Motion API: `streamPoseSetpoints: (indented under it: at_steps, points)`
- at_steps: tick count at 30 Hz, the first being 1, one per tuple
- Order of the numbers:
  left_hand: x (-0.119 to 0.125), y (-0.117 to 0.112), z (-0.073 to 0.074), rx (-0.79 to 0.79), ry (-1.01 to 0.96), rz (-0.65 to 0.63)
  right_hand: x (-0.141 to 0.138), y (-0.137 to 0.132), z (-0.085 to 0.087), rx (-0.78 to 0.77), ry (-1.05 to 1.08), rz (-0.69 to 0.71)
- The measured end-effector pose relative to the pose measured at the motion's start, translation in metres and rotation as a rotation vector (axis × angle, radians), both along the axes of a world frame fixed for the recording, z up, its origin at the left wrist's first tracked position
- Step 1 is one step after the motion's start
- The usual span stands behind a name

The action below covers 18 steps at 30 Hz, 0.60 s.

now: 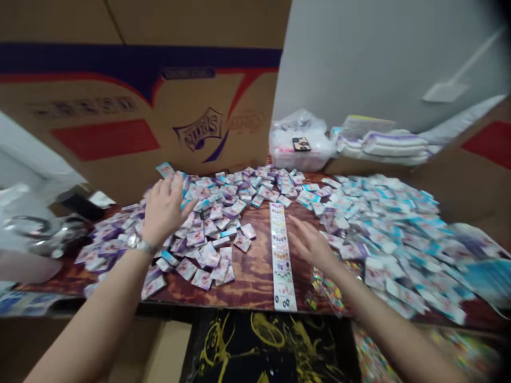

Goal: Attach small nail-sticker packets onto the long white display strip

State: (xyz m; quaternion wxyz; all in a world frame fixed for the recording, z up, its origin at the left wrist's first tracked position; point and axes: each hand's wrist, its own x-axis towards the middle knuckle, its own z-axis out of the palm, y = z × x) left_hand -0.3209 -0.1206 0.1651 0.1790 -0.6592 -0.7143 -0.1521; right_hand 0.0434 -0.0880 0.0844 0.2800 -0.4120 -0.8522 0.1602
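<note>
My left hand (pixel 165 211), with a silver wristwatch (pixel 138 243) on its wrist, is over a spread of small white-and-purple printed packets (pixel 207 234) on the left of the wooden table (pixel 251 279). A blue-edged packet (pixel 184 187) shows close behind its fingers, and I cannot tell whether it is held. My right hand (pixel 309 246) lies open, fingers apart, next to a long printed paper strip (pixel 281 260). To its right is a larger pile of white-and-blue packets (pixel 391 239).
Cardboard panels (pixel 139 106) stand behind the table. At the back right are a clear plastic bag (pixel 299 141) and stacked white packages (pixel 387 148). Crumpled silver material (pixel 48 234) lies at the left. A small heap of shiny wrappers (pixel 327 290) lies near the table's front edge.
</note>
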Motion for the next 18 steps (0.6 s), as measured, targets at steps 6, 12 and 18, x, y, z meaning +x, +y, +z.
streamPoseSetpoints:
  at_steps: [6, 12, 18]
  points:
    - [0.138, -0.059, -0.088, -0.316, -0.137, -0.546, 0.015, 0.050, -0.040, -0.048, -0.467, 0.206]
    - [0.212, -0.077, -0.137, -0.618, -0.191, -0.769, 0.009, 0.061, -0.065, -0.110, -0.650, 0.352]
    - [0.206, -0.070, -0.147, -0.730, -0.261, -0.776, 0.008, 0.050, -0.081, -0.104, -0.633, 0.316]
